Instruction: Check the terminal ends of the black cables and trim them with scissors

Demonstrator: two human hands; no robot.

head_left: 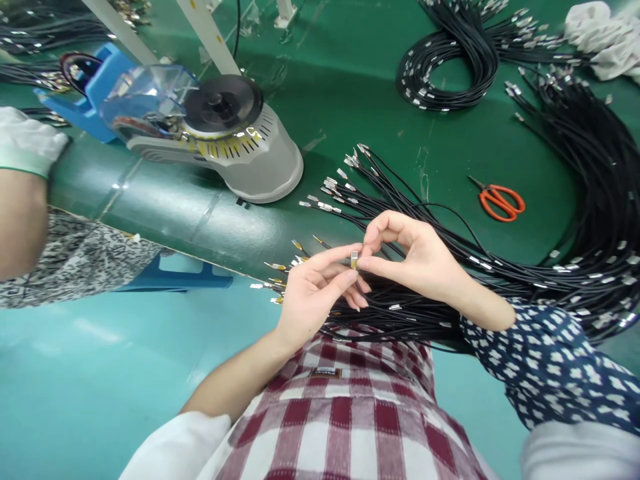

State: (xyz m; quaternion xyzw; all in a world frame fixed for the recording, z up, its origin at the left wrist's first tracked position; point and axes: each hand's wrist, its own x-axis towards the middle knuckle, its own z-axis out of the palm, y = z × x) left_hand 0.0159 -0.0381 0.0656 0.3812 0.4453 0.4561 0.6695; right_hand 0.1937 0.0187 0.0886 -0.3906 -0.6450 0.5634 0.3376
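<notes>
Left hand (pixel 320 287) and right hand (pixel 413 257) meet fingertip to fingertip, pinching a small metal connector (pixel 354 259) between them. Connector sits above the near edge of the green table (pixel 350 120), over black cables (pixel 400 310); orange-handled scissors (pixel 501 202) lie to the right and farther off.

co-worker's gloved hand (pixel 31 137) was cut off at left, white cloth (pixel 597 33) ran out of frame, apron label (pixel 327 372) was too small to read
</notes>
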